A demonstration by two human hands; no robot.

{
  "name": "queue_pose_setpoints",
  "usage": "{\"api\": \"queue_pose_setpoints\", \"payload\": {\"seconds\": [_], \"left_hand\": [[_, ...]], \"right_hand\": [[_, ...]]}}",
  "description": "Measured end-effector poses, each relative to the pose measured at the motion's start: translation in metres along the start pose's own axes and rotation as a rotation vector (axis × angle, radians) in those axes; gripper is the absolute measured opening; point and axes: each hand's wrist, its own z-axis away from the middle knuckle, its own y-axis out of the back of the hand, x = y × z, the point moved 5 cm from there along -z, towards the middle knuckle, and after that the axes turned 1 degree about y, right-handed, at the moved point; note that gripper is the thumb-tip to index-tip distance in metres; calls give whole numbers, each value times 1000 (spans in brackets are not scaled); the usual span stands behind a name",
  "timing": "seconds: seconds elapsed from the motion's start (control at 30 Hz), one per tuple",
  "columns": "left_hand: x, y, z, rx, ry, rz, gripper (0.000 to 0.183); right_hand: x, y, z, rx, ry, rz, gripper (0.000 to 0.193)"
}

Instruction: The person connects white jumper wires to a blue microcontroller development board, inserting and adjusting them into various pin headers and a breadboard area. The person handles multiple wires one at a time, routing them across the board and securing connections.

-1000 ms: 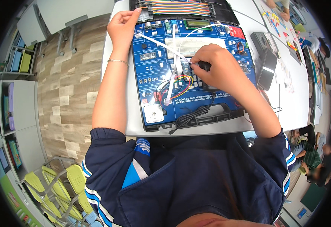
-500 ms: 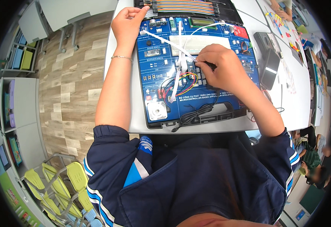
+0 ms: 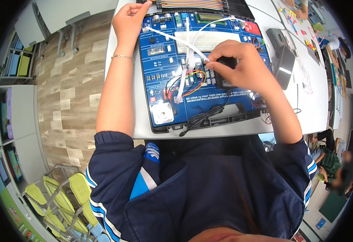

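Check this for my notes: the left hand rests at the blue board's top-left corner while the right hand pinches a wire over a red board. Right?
Not quite. The head view shows the right hand pinching a white wire over the same blue board, not a red one. The left hand does rest at its top-left corner.
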Motion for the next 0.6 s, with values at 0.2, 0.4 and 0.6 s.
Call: {"api": "queue_pose_setpoints", "payload": {"seconds": [0.2,0.4,0.6], "left_hand": [[6,11,7,18,-14,108,28],[37,54,50,-352,-166,-17,25],[53,38,71,-201,-267,-270,26]], "right_hand": [[3,12,-7,24,-132,-176,22],[10,-4,-9,57,-97,-234,17],[15,-15,0,149,-28,-220,17]]}}
